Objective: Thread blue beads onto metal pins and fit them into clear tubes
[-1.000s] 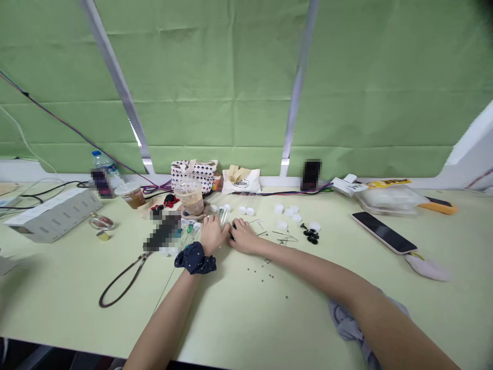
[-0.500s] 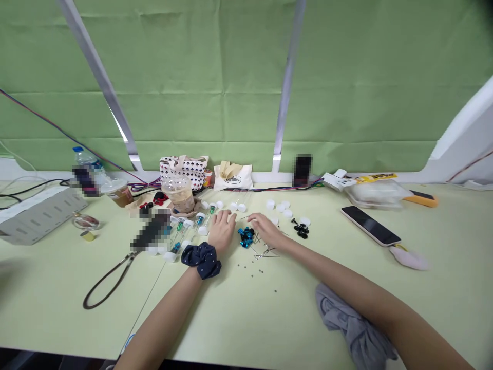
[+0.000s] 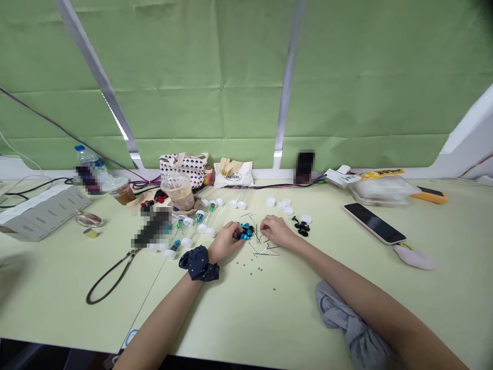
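On the table, my left hand [image 3: 226, 239] reaches into the left side of a small pile of shiny blue and black pieces [image 3: 245, 232]. Its fingers are curled and pressed together at the pile; what is between them is too small to make out. To the right of the pile is my right hand [image 3: 276, 229], with bent fingers closed beside thin bent metal rods [image 3: 265, 250]. Anything in its fingertips is hidden. More rods lie just beyond the pile. Beyond my left hand are clear tubes with white caps [image 3: 200, 216], some holding blue or green pieces.
Loose white caps [image 3: 285, 203] and black knob-like pieces [image 3: 302, 227] sit right of centre. Tiny grey discs [image 3: 260, 269] dot the near table. A drink cup [image 3: 179, 192] stands behind the tubes. At right lies a phone [image 3: 373, 223]; at left, a strap [image 3: 110, 293].
My left hand has come down from beside the tubes to the blue and black pile. My right hand has drawn back slightly to the right, its fingers now more curled.
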{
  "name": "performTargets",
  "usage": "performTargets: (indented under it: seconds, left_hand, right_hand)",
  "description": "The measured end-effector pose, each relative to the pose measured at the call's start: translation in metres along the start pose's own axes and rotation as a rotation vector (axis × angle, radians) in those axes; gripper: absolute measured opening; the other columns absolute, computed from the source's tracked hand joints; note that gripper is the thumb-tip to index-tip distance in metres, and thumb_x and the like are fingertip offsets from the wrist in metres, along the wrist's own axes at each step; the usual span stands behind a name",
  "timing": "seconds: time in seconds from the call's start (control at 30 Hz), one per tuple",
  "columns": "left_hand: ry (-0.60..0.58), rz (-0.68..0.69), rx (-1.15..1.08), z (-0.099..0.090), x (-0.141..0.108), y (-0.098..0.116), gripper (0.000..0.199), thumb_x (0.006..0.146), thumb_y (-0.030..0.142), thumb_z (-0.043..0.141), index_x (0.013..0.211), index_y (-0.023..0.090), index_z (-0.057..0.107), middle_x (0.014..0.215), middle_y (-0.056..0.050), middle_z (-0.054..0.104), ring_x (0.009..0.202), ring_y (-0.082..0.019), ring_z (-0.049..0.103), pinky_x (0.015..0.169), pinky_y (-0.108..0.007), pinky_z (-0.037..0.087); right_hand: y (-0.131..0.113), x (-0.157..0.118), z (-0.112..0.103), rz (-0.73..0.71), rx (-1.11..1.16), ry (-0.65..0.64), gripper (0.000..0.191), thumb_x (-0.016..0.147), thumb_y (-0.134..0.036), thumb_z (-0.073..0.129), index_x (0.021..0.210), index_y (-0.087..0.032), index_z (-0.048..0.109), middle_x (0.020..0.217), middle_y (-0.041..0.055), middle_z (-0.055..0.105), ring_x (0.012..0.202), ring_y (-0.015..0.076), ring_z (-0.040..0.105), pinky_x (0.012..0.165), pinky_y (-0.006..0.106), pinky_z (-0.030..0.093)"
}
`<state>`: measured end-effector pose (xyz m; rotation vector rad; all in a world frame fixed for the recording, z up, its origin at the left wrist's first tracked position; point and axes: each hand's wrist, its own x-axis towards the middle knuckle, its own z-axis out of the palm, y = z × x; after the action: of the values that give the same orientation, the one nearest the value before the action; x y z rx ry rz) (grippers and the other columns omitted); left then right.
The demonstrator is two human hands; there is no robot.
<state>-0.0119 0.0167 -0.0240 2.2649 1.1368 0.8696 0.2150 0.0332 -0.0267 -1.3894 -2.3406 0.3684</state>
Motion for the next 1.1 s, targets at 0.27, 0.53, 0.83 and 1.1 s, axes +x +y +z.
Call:
performTargets:
  seconds: [0.27, 0.53, 0.83, 1.1]
  left_hand:
    - [0.039, -0.096, -0.128, -0.008, 0.001, -0.001, 0.018, 0.068, 0.021, 0.059, 0.084, 0.017, 0.054, 0.082, -0.002, 0.057, 0.062, -0.010, 0.051, 0.059, -0.023, 0.042]
    - [0.026, -0.254, -0.441, -0.005, 0.003, -0.004, 0.028, 0.070, 0.021, 0.059, 0.096, 0.014, 0.056, 0.084, -0.006, 0.065, 0.066, -0.013, 0.060, 0.060, -0.024, 0.044]
    - [0.060, -0.285, -0.734, -0.013, 0.004, -0.001, 0.033, 0.073, 0.028, 0.063, 0.102, 0.013, 0.057, 0.085, -0.009, 0.069, 0.083, -0.019, 0.065, 0.080, -0.034, 0.047]
    - [-0.007, -0.275, -0.765, -0.011, 0.003, 0.002, 0.039, 0.068, 0.032, 0.071, 0.098, 0.011, 0.059, 0.082, -0.008, 0.068, 0.074, -0.016, 0.063, 0.068, -0.029, 0.047]
  right_hand:
    - [-0.005, -0.004, -0.001, 0.042, -0.055, 0.031, 0.011, 0.085, -0.013, 0.043, 0.079, -0.017, 0.051, 0.087, 0.0062, 0.057, 0.087, 0.0185, 0.049, 0.077, 0.033, 0.033]
    - [0.004, -0.002, 0.001, 0.068, 0.094, 0.094, 0.016, 0.085, -0.013, 0.043, 0.089, -0.018, 0.058, 0.086, 0.0046, 0.061, 0.082, 0.0163, 0.054, 0.080, 0.033, 0.036]
    - [0.006, -0.002, -0.004, 0.017, 0.257, 0.149, 0.016, 0.082, -0.021, 0.052, 0.081, -0.017, 0.067, 0.083, 0.0067, 0.059, 0.073, 0.0161, 0.056, 0.071, 0.030, 0.043]
    - [-0.008, -0.004, -0.010, 0.074, 0.670, 0.284, 0.020, 0.082, -0.038, 0.052, 0.081, -0.018, 0.055, 0.073, 0.0033, 0.062, 0.066, 0.0149, 0.054, 0.060, 0.027, 0.041]
